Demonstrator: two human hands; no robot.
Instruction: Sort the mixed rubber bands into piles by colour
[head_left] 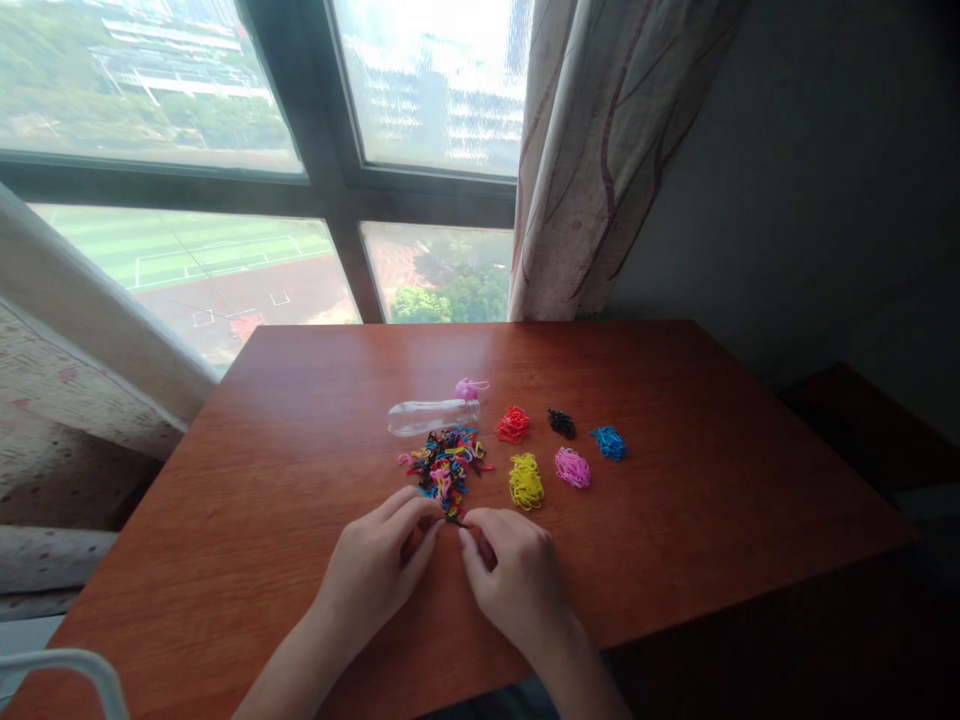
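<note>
Just in front of the mixed pile of coloured rubber bands [445,462], my left hand [375,560] and my right hand [514,568] face each other with their fingertips pinched. Between them is a small black rubber band [455,521], gripped from both sides. To the right of the mixed pile lie heaps sorted by colour: red bands [513,425], black bands [561,423], blue bands [609,443], yellow bands [526,482] and pink bands [573,467]. Behind the mixed pile a clear plastic bottle [427,417] rests on its side. A pink cap [466,389] with a loop sits behind its mouth end.
Everything lies on a reddish-brown wooden table [675,480]. A window [330,180] rises behind it, with a patterned curtain [585,160] on the right and another curtain [67,400] on the left. A pale curved bar [75,660] shows at bottom left.
</note>
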